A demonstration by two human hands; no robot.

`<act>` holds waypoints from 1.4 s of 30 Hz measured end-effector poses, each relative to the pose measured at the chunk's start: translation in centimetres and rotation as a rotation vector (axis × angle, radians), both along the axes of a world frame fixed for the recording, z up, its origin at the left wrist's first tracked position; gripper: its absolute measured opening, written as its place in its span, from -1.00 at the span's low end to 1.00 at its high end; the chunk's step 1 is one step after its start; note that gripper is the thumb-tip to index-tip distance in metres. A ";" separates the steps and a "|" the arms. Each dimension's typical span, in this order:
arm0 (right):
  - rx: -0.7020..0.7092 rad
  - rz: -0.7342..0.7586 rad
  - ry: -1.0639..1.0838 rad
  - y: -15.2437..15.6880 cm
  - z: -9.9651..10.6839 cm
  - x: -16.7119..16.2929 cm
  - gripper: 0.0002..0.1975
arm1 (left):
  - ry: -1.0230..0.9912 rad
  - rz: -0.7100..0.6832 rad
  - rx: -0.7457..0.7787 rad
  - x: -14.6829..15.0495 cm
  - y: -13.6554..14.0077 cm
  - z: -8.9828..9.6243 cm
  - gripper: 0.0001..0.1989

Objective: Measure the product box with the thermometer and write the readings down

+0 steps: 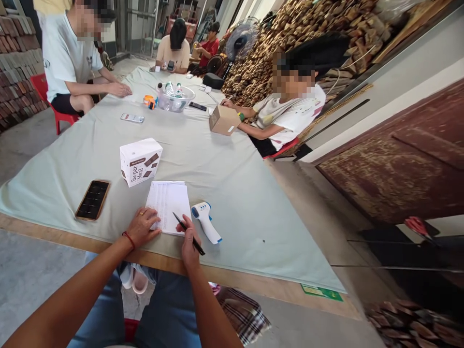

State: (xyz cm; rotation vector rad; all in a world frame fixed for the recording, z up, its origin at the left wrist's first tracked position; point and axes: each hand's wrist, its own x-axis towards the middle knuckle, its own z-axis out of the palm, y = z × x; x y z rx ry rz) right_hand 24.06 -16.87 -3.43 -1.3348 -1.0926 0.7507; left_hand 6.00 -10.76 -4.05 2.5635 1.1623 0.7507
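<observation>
My left hand [144,226] lies flat with fingers stretched over the left edge of a stack of paper [169,205], which carries rows of small marks. A black pen [196,244] is gripped in my right hand [189,241], over the lower right of the sheet, its tip pointing up and left. Whether the tip touches the paper I cannot tell. Just right of the paper lies a white and blue infrared thermometer [208,222]. Beyond the sheet stands a white box [140,162] with brown print. Left of my left hand rests a phone [93,200] with a dark screen.
A pale green cloth [217,174] covers the table. Farther off are a clear plastic bowl [174,101] of bottles, an orange tape roll [150,101], a white phone [132,118] and a cardboard box [224,120] by a seated person [290,106]. Other people sit around the far end.
</observation>
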 end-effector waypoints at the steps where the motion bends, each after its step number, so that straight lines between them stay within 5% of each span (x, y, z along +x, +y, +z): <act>1: -0.012 0.000 -0.012 -0.1 -0.1 0.0 -0.60 | 0.004 -0.013 0.008 0.0 0.0 0.0 -0.80; 6: -0.010 -0.043 -0.068 0.0 -0.8 -0.3 -0.82 | 0.011 -0.072 0.050 0.0 0.0 -0.2 -0.88; 12: -0.007 0.093 -0.037 0.1 -1.4 -0.4 -0.83 | -0.024 -0.119 0.105 -0.1 0.1 -0.8 -0.85; 17: -0.023 0.047 -0.104 0.3 -1.7 -0.7 -0.94 | -0.061 -0.137 0.076 0.0 0.0 -0.7 -0.91; 25: 0.072 0.040 -0.186 0.3 -1.7 -0.8 -0.91 | -0.100 -0.184 0.058 0.0 0.0 -0.5 -0.87; 42: -0.039 0.081 -0.243 0.7 -2.4 -0.7 -0.89 | -0.078 -0.201 0.122 0.0 0.1 -0.7 -0.79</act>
